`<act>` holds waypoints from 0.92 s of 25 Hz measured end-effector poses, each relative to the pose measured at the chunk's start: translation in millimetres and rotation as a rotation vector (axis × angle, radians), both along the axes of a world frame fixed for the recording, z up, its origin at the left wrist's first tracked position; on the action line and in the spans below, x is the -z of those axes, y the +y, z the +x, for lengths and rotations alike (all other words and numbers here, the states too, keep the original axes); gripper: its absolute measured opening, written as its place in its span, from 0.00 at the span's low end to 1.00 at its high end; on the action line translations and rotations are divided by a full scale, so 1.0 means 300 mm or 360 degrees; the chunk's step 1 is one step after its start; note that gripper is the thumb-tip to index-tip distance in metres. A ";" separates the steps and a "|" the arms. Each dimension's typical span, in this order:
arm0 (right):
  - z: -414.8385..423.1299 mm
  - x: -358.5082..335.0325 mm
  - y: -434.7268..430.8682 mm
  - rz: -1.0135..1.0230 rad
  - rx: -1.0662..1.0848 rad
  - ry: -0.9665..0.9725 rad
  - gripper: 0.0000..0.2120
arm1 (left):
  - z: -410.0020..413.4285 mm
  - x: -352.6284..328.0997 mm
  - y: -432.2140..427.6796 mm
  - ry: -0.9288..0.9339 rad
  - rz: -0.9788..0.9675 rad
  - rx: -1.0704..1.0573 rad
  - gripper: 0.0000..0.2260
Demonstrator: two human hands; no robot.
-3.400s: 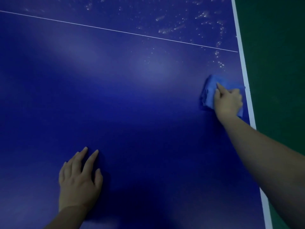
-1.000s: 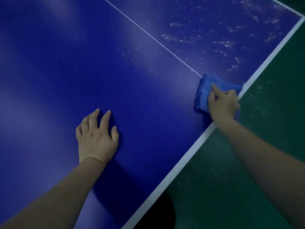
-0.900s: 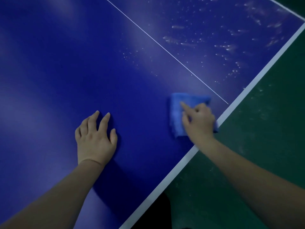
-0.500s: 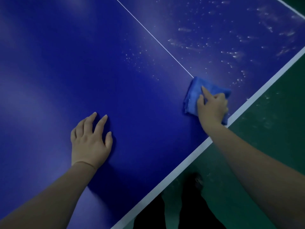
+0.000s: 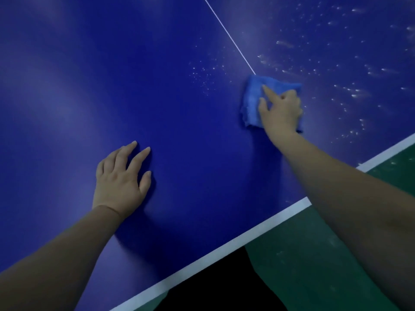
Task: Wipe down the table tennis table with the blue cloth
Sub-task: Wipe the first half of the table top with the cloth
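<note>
1. Presses the blue cloth (image 5: pixel 251 97) onto the table tennis table (image 5: pixel 112 75) with the right hand (image 5: pixel 280 108), at 2 o'clock from centre; index finger straight on the fabric, thumb spread, remaining fingers curled into it, gripping.
2. Rests the left hand (image 5: pixel 119 178) flat on the surface at 8 o'clock, fingers released, slightly spread, holding nothing.
3. Touches the white centre line (image 5: pixel 229 34) at the cloth's 11 o'clock corner.
4. Shows white specks (image 5: pixel 350 93) scattered from 12 to 4 o'clock of the cloth, a few at 10 o'clock.
5. Ends at a white edge stripe (image 5: pixel 224 250) running from 6 toward 3 o'clock, green floor (image 5: pixel 314 254) beyond.
</note>
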State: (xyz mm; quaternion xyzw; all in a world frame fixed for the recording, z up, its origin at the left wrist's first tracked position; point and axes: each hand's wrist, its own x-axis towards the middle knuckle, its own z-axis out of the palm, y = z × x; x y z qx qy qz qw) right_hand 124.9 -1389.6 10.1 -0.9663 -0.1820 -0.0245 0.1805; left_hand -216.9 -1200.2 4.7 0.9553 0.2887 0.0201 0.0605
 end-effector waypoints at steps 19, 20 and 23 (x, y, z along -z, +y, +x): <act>-0.058 0.018 0.279 -0.0005 -0.0649 0.0034 0.19 | 0.132 -0.035 -0.151 0.0023 -0.0091 -0.0637 0.26; -0.078 0.016 0.361 -0.0028 -0.0889 0.0011 0.19 | 0.131 -0.034 -0.149 0.0031 -0.0087 -0.0639 0.26; 0.098 -0.014 0.616 -0.0114 -0.1164 -0.0075 0.19 | 0.132 -0.032 -0.148 0.0067 -0.0070 -0.0631 0.26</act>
